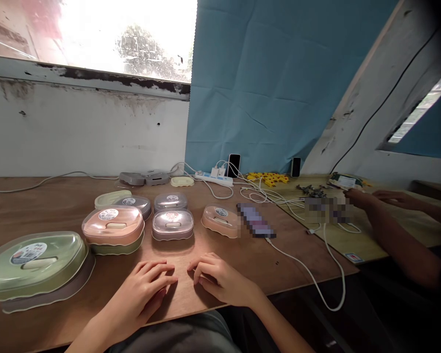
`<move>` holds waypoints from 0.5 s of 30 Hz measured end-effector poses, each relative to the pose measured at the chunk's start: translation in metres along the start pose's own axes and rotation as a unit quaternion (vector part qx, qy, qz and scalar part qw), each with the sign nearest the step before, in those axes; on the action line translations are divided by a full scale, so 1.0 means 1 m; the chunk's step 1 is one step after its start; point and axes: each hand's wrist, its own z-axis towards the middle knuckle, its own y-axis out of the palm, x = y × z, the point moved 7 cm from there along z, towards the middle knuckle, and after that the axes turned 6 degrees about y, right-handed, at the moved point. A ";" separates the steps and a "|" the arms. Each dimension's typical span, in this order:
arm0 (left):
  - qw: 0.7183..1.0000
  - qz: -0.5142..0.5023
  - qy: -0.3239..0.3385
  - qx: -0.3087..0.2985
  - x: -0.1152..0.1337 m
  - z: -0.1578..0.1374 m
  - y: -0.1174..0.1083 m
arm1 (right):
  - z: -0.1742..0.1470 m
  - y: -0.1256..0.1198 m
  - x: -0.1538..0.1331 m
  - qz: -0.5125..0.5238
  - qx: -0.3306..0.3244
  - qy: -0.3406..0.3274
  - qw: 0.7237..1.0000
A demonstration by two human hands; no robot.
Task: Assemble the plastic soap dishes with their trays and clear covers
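Observation:
My left hand (pixel 149 287) rests on the wooden table with its fingers stretched out and holds nothing. Across a small gap, my right hand (pixel 220 279) also lies on the wood, fingers loosely bent and apart, with nothing in it. Beyond them stand lidded plastic boxes: a mauve box (pixel 172 226) in the middle, a pink box (pixel 220 220) to its right, and a larger pink box (pixel 112 226) on a green base to the left. A big green box (pixel 36 264) sits at the left edge. Behind is another mauve box (pixel 170 201).
A phone (pixel 256 220) on a white charging cable (pixel 308 269) lies to the right. A power strip (pixel 213 177), grey lids (pixel 144 178) and yellow pieces (pixel 267 178) are along the back. A co-worker's arms (pixel 393 230) reach over the adjoining table (pixel 382 238).

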 end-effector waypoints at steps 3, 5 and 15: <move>1.000 -0.001 -0.001 -0.004 0.000 0.000 0.000 | -0.001 0.001 0.000 -0.003 0.001 -0.003 1.000; 1.000 0.000 0.001 -0.002 0.000 0.000 0.000 | -0.001 0.003 0.000 -0.012 0.007 -0.007 1.000; 1.000 0.006 0.010 0.023 -0.001 -0.001 0.000 | -0.029 -0.084 0.051 -0.216 0.381 0.162 0.884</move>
